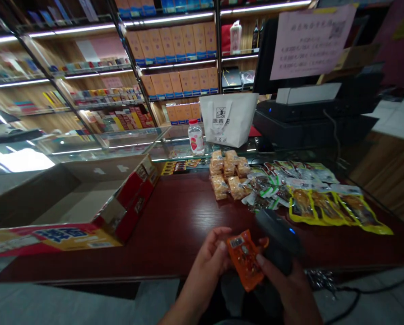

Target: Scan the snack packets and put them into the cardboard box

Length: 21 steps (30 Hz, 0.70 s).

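Handling the orange packet (245,264): a light, soft pouch was suggested by the thin, glossy film, likely slippery and easily creased; it was judged best held by its flat side edges, with the filled middle left unsqueezed.
Packet place: it was held up at the near edge of the dark red counter (174,216), between the two hands.
Packet direction: its long axis was slanted, the far end directed leftward and the near end rightward; the barcode label (236,242) was shown at the far end, on the face turned up.
Left hand (211,257): the packet's left side was pinched narrowly between thumb and fingers.
Right hand (291,286): the black scanner (278,234) was gripped, though how the fingers were wrapped could not be told; the thumb was laid against the packet's right edge.
Counter goods: wrapped snack blocks (218,187) and yellow-edged pouches (326,206) were laid out beyond the scanner, and an open cardboard box (59,238) was placed well to the left.
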Each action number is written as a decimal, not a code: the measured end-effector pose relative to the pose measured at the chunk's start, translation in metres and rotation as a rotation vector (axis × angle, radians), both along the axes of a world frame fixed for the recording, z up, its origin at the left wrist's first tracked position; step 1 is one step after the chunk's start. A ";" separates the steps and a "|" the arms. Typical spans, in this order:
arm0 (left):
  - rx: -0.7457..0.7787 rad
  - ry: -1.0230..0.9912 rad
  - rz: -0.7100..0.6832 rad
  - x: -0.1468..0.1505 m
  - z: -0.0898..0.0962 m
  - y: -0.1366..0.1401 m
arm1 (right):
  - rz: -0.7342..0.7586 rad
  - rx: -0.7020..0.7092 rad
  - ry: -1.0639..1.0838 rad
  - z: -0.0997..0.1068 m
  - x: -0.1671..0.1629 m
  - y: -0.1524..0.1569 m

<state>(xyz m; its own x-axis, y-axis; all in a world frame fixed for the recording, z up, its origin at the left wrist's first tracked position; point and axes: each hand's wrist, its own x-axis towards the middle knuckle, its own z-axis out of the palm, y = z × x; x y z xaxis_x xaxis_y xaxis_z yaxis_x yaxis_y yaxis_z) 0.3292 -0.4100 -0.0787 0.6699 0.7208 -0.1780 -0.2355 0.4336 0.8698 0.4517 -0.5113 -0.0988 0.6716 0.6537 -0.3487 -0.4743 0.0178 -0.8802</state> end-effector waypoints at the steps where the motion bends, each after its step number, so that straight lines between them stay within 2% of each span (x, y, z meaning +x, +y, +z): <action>1: 0.004 -0.003 -0.014 0.001 -0.003 -0.004 | -0.033 0.027 0.001 -0.002 0.000 0.002; 5: 0.002 0.099 -0.067 0.006 -0.004 -0.018 | -0.050 0.020 -0.113 -0.014 0.006 0.004; 10: -0.045 0.152 0.032 0.012 0.000 -0.022 | 0.002 -0.063 -0.197 -0.022 0.012 0.002; 17: 0.099 0.223 0.208 0.018 -0.001 -0.004 | 0.067 -0.034 -0.319 -0.011 0.024 -0.008; 21: 0.246 0.271 0.298 0.020 -0.006 0.011 | 0.153 0.028 -0.341 0.002 0.020 -0.017</action>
<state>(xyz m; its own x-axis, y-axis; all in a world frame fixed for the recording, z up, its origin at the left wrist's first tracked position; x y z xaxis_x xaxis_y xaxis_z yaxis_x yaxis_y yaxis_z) 0.3491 -0.3987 -0.0846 0.3805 0.9173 -0.1176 -0.0688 0.1549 0.9855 0.4720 -0.5286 -0.0971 0.6396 0.7619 -0.1022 -0.1532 -0.0040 -0.9882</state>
